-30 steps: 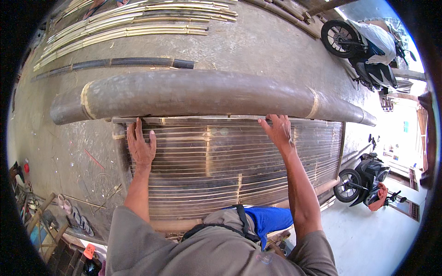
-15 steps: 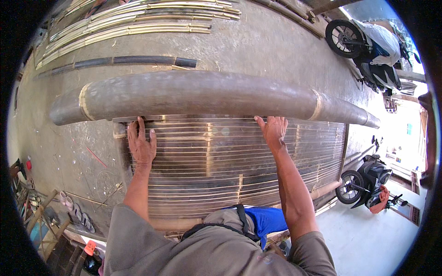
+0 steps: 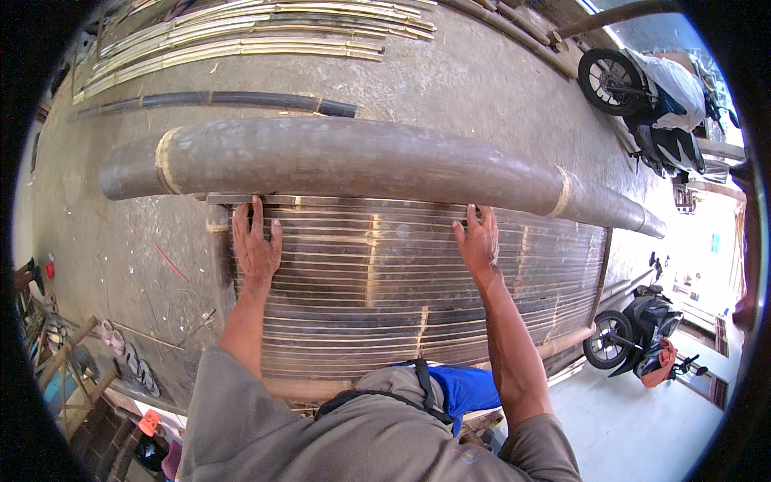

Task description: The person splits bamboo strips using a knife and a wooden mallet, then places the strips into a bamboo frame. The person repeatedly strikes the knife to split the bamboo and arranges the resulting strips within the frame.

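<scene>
A bamboo slatted platform (image 3: 333, 309) lies in front of me, its thin strips running left to right over darker bamboo. Along its far side stretches a thick grey-brown bamboo pole (image 3: 361, 157) with pale node rings. My left hand (image 3: 257, 249) rests on the far strips near the left end, fingers stretched and thumb apart. Further right, my right hand (image 3: 479, 241) lies on the same far strips, fingers pointing at the pole and thumb spread. Its fingertips are close under the pole; whether they touch it, I cannot tell. Neither hand grips anything visible.
Split bamboo strips (image 3: 265, 46) and a dark bamboo length (image 3: 241, 99) lie on the concrete floor beyond. One motorbike (image 3: 614, 80) stands at the far right, another (image 3: 614, 337) nearer on the right. Sandals (image 3: 143, 376) sit at the lower left.
My right hand has shifted slightly to the right and back from the pole. More of the strip edge shows below the pole at the left. The view has shifted slightly.
</scene>
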### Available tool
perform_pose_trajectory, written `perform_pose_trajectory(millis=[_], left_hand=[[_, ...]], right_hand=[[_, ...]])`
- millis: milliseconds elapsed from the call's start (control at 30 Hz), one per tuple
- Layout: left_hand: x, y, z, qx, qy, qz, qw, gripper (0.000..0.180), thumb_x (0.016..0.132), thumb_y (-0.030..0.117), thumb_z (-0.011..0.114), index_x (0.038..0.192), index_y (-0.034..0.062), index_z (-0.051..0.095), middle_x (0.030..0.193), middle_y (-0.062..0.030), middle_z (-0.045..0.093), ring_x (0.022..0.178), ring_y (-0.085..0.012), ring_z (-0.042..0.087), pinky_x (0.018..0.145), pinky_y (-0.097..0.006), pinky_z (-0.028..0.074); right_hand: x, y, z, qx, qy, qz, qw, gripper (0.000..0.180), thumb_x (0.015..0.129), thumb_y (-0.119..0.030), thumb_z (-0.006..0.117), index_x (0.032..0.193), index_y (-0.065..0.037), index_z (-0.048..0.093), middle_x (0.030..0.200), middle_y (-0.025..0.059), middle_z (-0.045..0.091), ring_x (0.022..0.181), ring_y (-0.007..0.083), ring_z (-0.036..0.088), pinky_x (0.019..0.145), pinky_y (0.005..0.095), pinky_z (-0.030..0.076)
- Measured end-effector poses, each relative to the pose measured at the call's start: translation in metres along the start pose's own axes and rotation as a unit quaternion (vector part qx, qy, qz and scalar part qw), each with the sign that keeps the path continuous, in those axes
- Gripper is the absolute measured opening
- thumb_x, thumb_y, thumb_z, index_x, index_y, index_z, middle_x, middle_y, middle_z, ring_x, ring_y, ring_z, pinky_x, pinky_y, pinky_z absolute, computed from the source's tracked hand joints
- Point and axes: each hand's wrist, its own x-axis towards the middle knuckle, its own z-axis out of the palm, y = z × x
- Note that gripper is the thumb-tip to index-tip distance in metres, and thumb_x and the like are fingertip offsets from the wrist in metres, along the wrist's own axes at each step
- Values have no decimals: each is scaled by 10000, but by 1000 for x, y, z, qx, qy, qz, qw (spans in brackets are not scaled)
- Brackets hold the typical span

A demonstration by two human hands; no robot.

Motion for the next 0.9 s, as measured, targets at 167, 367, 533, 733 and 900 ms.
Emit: perform_pose_trajectory(millis=[167, 367, 533, 733, 900], left_hand=[[-1, -2, 4, 6, -7, -3, 1000, 570, 954, 282, 574, 1461, 57, 442, 1421, -298, 443, 1330, -461, 416, 1130, -507, 334], [-3, -1, 6, 1, 12, -21, 1000, 568, 915, 280, 607, 1441, 100, 492, 1390, -257, 459, 1308, -433, 439, 1111, -502, 364], [-2, 1, 3, -6, 14, 1, 1000, 570, 914, 247, 623, 1450, 113, 485, 1404, -250, 430, 1296, -424, 448, 1074, -484, 396], [-2, 3, 1, -7, -4, -6, 1000, 550, 945, 273, 595, 1464, 139, 472, 1431, -245, 407, 1327, -411, 416, 1100, -484, 364], [-4, 2, 1, 13, -26, -18, 999, 598, 967, 297, 552, 1513, 124, 381, 1475, -258, 374, 1362, -420, 377, 1134, -484, 319]], right_hand=[[-3, -7, -2, -3, -7, 32, 999, 503, 888, -329, 677, 1293, -45, 585, 1313, 278, 479, 1251, 438, 473, 946, 524, 457], [2, -3, -18, -13, -49, 21, 998, 485, 873, -366, 688, 1277, -108, 608, 1208, 254, 508, 1160, 428, 511, 898, 536, 477], [2, 3, -13, -2, -59, 29, 998, 511, 881, -387, 673, 1312, -126, 592, 1302, 261, 482, 1220, 439, 481, 924, 547, 471], [-7, 2, -10, 13, -86, 58, 995, 660, 894, -420, 652, 1458, -138, 458, 1510, 271, 340, 1392, 437, 346, 1070, 554, 371], [3, -12, -16, -20, -95, 55, 994, 677, 877, -428, 659, 1450, -132, 453, 1476, 239, 387, 1373, 410, 379, 1066, 577, 359]])
